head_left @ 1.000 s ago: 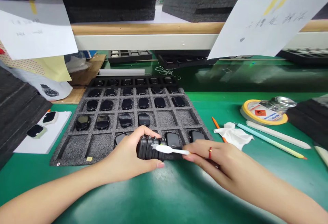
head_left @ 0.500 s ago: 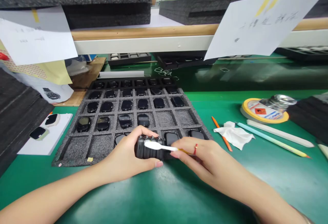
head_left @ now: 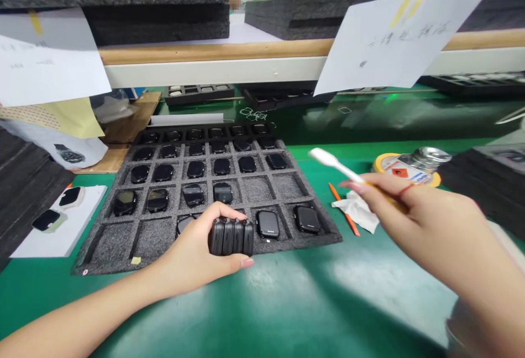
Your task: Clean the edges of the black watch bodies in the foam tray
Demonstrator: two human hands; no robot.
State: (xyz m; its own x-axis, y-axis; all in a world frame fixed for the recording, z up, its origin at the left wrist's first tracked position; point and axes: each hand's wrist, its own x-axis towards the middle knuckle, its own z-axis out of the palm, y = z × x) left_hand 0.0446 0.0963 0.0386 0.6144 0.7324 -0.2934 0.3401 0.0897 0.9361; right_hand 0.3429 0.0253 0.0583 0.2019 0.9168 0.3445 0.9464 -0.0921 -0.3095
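Observation:
My left hand (head_left: 192,251) is closed around a short row of several black watch cases (head_left: 232,238), pressed face to face above the tray's near edge. Off to the right, my right hand (head_left: 414,210) grips a toothbrush (head_left: 334,162) by its yellowish handle, the white head pointing left and away from the cases. Under the left hand lies a dark foam tray (head_left: 256,189) with square compartments, many holding black watch cases. Two of these, a watch case (head_left: 268,224) and another watch case (head_left: 307,219), lie in the near row right of the hand.
Right of the tray are an orange stick (head_left: 344,210), a crumpled white tissue (head_left: 361,213), a yellow tape roll (head_left: 385,162) and a metal-topped container (head_left: 430,156). Two watches lie on a white block (head_left: 77,224) at left. A shelf (head_left: 213,65) with hanging paper sheets crosses above.
My right hand has lifted the toothbrush off the watch cases and moved it up and to the right. My left hand still holds the cases; the view has shifted slightly.

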